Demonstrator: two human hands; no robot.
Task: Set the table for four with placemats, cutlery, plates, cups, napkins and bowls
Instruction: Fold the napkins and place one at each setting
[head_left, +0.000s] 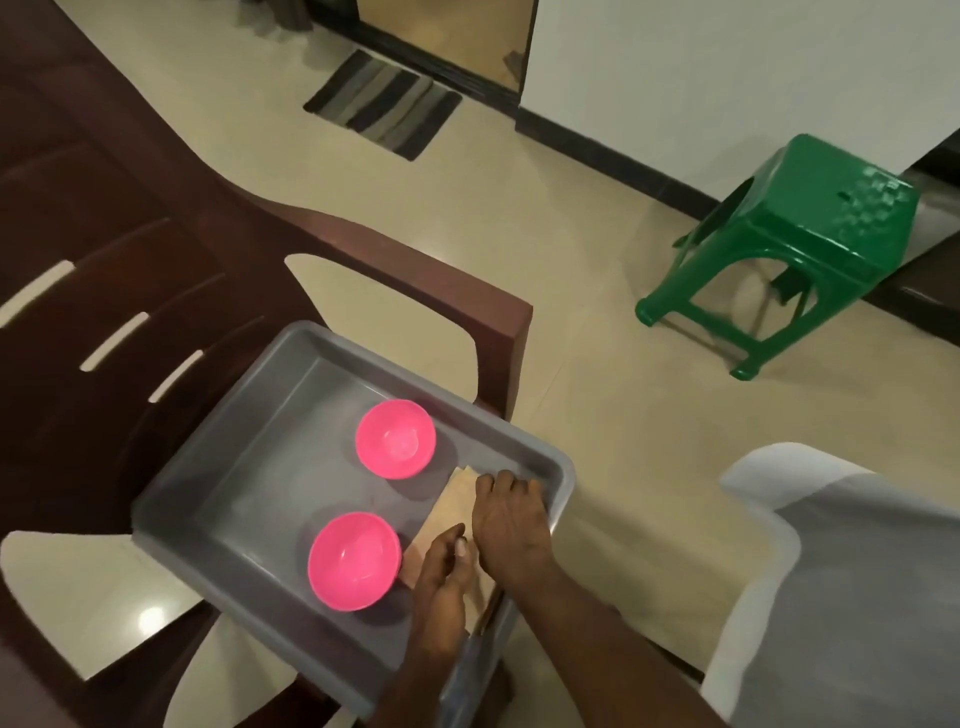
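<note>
Head view: grey tray apparently on brown chair.

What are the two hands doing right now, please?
Left hand: in the tray, fingers curled at the napkins; grip cannot be told.
Right hand: fingers spread flat on the napkins, open.

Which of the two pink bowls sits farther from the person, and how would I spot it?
Find the grey tray resting on the brown chair. Two pink bowls stand inside it. The farther bowl sits nearer the chair's armrest, away from both hands, while the nearer bowl lies beside the left hand.
</note>
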